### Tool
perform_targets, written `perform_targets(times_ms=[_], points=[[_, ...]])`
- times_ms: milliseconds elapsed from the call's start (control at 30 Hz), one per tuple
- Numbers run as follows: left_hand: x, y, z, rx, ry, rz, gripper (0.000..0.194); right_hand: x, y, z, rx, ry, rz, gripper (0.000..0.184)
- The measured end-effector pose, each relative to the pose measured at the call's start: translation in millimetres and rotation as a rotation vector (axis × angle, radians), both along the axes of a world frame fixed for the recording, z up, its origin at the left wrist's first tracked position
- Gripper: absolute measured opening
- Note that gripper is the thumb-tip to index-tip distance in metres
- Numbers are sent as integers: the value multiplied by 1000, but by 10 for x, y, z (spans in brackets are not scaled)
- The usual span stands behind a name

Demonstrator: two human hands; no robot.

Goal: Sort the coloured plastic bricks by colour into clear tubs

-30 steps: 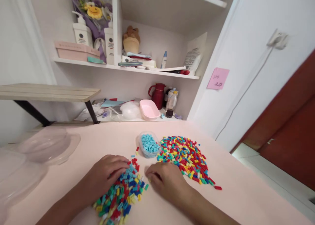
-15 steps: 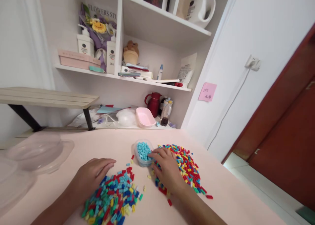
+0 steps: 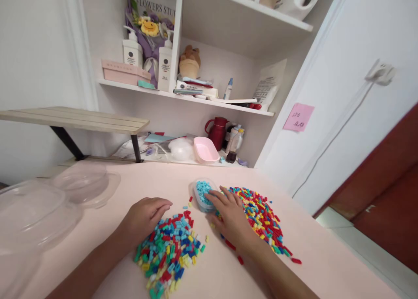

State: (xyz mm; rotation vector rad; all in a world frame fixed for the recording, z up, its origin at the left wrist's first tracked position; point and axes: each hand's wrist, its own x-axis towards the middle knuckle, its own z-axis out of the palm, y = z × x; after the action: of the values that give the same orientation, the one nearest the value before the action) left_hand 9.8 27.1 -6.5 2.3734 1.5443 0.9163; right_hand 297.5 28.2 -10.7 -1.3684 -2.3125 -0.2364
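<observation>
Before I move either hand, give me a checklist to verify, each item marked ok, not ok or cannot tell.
1. Small clear tub upright, with light-blue bricks inside: ok.
2. Right hand clear of the tub: not ok; its fingertips overlap the tub's right side in this view.
3. Left hand empty: cannot tell; its palm is hidden.
4. Left mixed pile apart from the right mixed pile: ok; bare tabletop shows between them.
5. No stray bricks: not ok; a red brick lies alone beside the right forearm.
</observation>
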Motion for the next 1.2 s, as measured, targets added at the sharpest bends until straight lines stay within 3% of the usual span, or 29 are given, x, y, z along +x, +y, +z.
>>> perform_targets(times_ms=[167,300,433,533,700,800,933,1067,1200], points=[[-89,-37,170,1,4,-113,30,103,-132,149,162,257,103,40],[-197,-133,309,-155,51,-188,35,63,-317,237,31,429,269,28],[-240,-227,292,-433,314,-260,94,-66,-453,209,-191,272,356,27],[-209,-251,243,-480,402,-316,110,-134,-490,155,-246,149,321,28],[-130,-177,145,-398,406,-254,87,-132,-465,88,-245,136,182,32],[-130,-69,-25,-316,388,-169,71,-78,-422,63,-264,96,92,34],[-167,56,-281,-208,370,-110,64,-14,-392,80,-269,104,-7,32],[-174,79,-367,-165,350,-99,62,-46,-423,111,-297,219,135,31],[-115,47,-308,-134,313,-134,61,-139,-476,58,-325,295,228,29]])
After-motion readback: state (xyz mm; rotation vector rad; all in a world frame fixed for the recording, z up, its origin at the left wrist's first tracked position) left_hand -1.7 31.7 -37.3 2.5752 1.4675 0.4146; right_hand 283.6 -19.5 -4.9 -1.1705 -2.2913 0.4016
